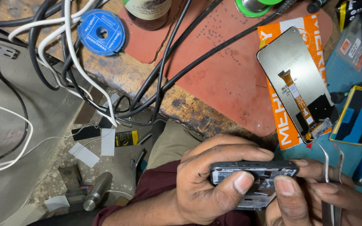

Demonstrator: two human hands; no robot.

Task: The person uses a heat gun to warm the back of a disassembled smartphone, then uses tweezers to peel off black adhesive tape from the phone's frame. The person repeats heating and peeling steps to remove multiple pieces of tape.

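Note:
My left hand grips a dark phone frame edge-on, thumb pressed on its near side. My right hand pinches the same frame at its right end with the thumb and also carries metal tweezers that point up. A loose phone screen panel, silver back up with an orange flex cable, lies on an orange packet on the bench above my hands.
Black and white cables cross the worn red mat. A blue reel of desoldering wick lies at the upper left, a dark bottle behind it. A blue-framed panel rests at right. Scraps litter the floor below.

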